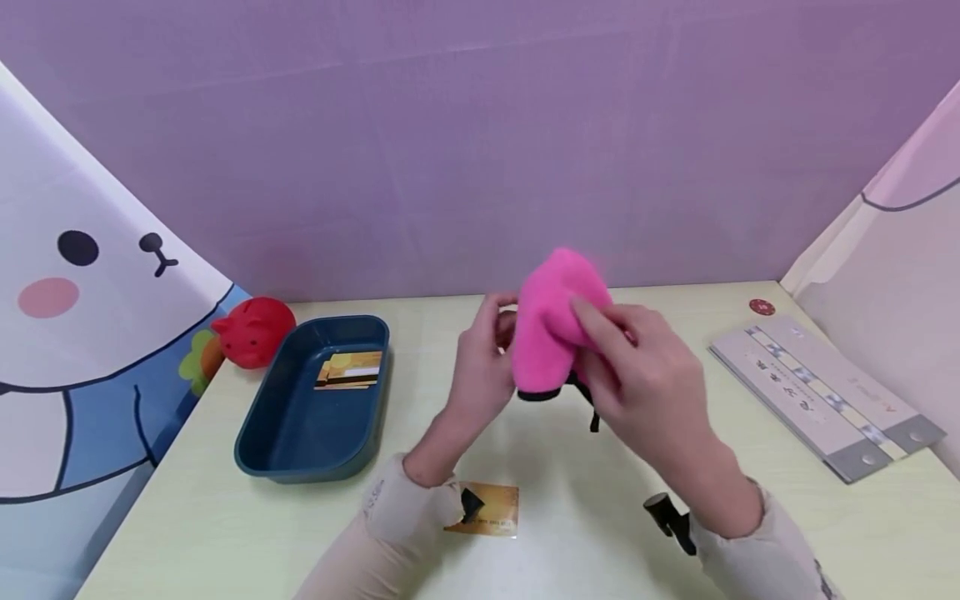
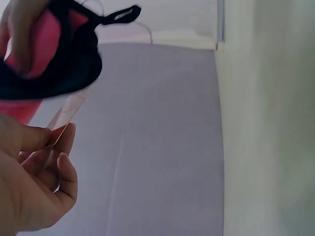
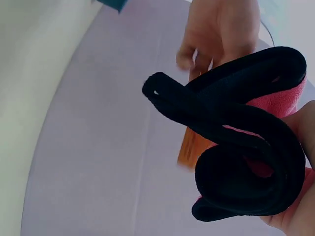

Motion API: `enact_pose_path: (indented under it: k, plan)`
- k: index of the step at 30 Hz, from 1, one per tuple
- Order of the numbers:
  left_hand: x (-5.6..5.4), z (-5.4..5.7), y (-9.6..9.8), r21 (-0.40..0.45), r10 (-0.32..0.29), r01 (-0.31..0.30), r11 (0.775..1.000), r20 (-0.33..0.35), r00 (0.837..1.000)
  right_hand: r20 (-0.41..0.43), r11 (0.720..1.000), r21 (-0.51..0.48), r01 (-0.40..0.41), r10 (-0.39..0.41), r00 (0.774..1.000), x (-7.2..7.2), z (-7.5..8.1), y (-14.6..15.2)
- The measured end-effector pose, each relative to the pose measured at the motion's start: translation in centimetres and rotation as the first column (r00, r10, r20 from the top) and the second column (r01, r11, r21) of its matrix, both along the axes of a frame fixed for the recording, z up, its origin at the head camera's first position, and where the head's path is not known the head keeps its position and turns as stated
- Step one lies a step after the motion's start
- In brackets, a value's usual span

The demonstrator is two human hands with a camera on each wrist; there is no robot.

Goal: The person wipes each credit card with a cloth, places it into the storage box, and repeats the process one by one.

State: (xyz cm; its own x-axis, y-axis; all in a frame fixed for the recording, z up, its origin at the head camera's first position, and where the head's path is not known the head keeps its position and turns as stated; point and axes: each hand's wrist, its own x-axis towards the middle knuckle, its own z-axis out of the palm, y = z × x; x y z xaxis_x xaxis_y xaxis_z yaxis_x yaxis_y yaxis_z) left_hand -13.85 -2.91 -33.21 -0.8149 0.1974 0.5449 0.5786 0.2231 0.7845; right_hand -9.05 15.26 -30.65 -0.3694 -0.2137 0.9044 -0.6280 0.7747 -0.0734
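Over the table my right hand grips a fuzzy pink cloth item, bunched and folded. The right wrist view shows its black edging and a black loop. My left hand is just left of the cloth. Between its thumb and fingers it pinches a thin orange card, seen nearly edge-on in the left wrist view. In the right wrist view that card is partly hidden behind the cloth. Whether card and cloth touch, I cannot tell.
A blue tray with gold cards in it stands left. Behind it sits a red pig figure. Another gold card lies near my left sleeve. On the right are a grey album and a red chip.
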Motion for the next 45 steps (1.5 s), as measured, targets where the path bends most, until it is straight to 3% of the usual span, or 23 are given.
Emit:
enact_pose_path:
  k: [3,7,11,18,27,30,38,42,45]
  plan:
    - [0.5,-0.5,0.3,-0.024,-0.068,0.068,0.997,0.005,0.998,0.021,0.998,0.051,-0.023,0.022,1.0,0.3,-0.3,-0.6]
    - [0.9,-0.6,0.6,-0.007,-0.126,0.126,0.992,0.069,0.99,0.059,0.996,0.083,-0.016,0.012,0.998,0.5,-0.4,-0.7]
    - [1.2,-0.3,0.7,-0.008,-0.117,0.118,0.993,0.077,0.99,0.092,0.996,0.092,0.012,-0.021,0.996,0.6,-0.3,-0.5]
    - [1.5,0.6,1.1,-0.033,-0.026,0.029,0.999,0.095,0.995,0.103,0.995,0.056,0.084,-0.089,0.991,0.1,-0.3,0.1]
    - [1.3,1.3,0.5,0.034,-0.078,0.076,0.997,0.081,0.994,0.189,0.984,0.022,0.176,-0.177,0.966,-0.6,-0.2,2.2]
    - [1.1,1.6,-0.1,0.027,-0.069,0.067,0.997,0.08,0.994,0.227,0.976,0.012,0.218,-0.215,0.95,-1.0,-0.2,3.0]
    - [0.4,2.6,-2.0,0.155,-0.133,0.109,0.982,0.154,0.979,0.263,0.94,-0.075,0.332,-0.302,0.916,-1.5,0.1,4.8]
    - [0.2,2.9,-2.6,0.109,-0.106,0.085,0.99,0.196,0.975,0.262,0.938,-0.1,0.333,-0.298,0.918,-1.4,0.4,5.0]
    - [0.0,3.1,-3.0,0.024,-0.13,0.128,0.992,0.24,0.962,0.253,0.939,-0.123,0.32,-0.282,0.925,-1.3,0.4,5.0]
